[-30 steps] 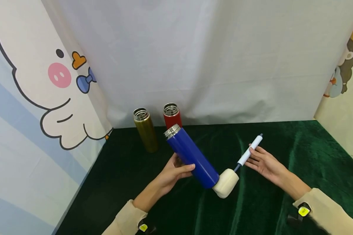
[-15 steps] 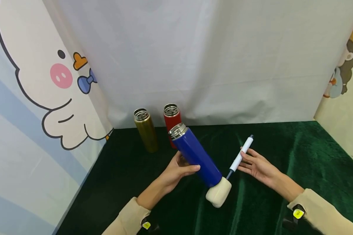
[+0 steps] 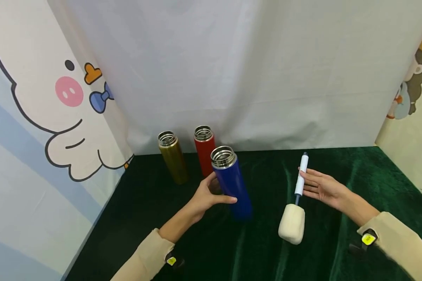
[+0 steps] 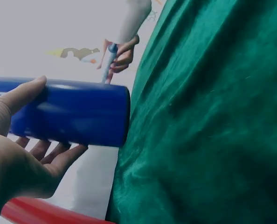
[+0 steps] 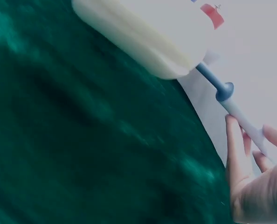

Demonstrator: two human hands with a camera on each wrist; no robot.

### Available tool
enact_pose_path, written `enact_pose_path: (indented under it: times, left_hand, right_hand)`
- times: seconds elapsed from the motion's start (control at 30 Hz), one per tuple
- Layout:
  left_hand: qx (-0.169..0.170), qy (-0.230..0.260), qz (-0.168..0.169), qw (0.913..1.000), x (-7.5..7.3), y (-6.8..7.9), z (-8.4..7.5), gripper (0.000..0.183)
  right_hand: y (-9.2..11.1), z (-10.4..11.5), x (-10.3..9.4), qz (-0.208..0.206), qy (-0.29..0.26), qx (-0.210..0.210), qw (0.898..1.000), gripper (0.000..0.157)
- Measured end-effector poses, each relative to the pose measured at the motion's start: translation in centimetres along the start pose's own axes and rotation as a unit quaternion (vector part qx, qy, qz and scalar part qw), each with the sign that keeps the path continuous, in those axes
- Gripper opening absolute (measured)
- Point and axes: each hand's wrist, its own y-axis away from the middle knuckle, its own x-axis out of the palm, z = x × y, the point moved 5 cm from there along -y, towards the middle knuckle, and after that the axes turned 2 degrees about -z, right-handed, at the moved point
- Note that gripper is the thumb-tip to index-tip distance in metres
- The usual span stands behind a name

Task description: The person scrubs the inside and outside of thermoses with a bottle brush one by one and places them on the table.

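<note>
My left hand (image 3: 205, 197) grips a blue thermos bottle (image 3: 231, 183), thumb across its front and fingers behind. The bottle has no lid, its steel mouth faces up, and it leans slightly left. In the left wrist view the bottle's base (image 4: 122, 116) shows close to the green cloth. My right hand (image 3: 325, 190) pinches the white handle of a sponge bottle brush (image 3: 292, 224) between thumb and fingers. The brush's cream sponge head hangs downward, apart from the bottle. In the right wrist view the sponge head (image 5: 143, 37) is large, with a blue-grey stem (image 5: 212, 77).
A gold bottle (image 3: 174, 162) and a red bottle (image 3: 204, 152), both lidless, stand at the back left, the red one just behind the blue bottle. Dark green velvet cloth (image 3: 337, 164) covers the table. A pale curtain (image 3: 267, 78) hangs behind.
The sponge head has come away from the blue bottle's base and moved right with my right hand. The blue bottle has swung from strongly tilted to nearly upright.
</note>
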Motion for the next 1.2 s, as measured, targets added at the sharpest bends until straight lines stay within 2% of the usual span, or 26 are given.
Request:
enact_pose_path:
  times: [0.1, 0.27, 0.37, 0.53, 0.73, 0.87, 1.2]
  left_hand:
    - [0.009, -0.012, -0.019, 0.9997, 0.2, -1.8, -0.4, 0.082]
    - [0.013, -0.021, -0.04, 0.9989, 0.4, -4.7, -1.1, 0.077]
    - [0.004, -0.017, -0.054, 0.9984, 0.5, -6.3, -1.4, 0.077]
    - [-0.012, 0.006, -0.062, 0.998, 0.9, -8.7, -1.4, 0.08]
    - [-0.002, 0.014, -0.081, 0.9966, 0.6, -11.0, -1.2, 0.082]
    - [0.004, 0.022, -0.101, 0.9947, 0.5, -11.9, -0.9, 0.085]
    - [-0.008, 0.006, -0.108, 0.9941, 1.2, -12.3, 0.5, 0.08]
  right_hand:
    - [-1.1, 1.2, -1.5, -0.001, 0.07, 0.013, 0.997, 0.089]
    - [-2.7, 2.7, -2.8, 0.013, 0.132, 0.018, 0.991, 0.084]
    - [-3.8, 3.3, -3.2, 0.014, 0.158, 0.02, 0.987, 0.084]
    - [-5.0, 3.8, -4.1, 0.004, 0.188, 0.026, 0.982, 0.087]
    - [-6.3, 3.4, -5.6, 0.001, 0.181, 0.036, 0.983, 0.087]
    - [-6.9, 2.8, -6.6, -0.005, 0.166, 0.045, 0.985, 0.089]
    - [-7.6, 1.7, -6.8, -0.023, 0.21, 0.049, 0.976, 0.09]
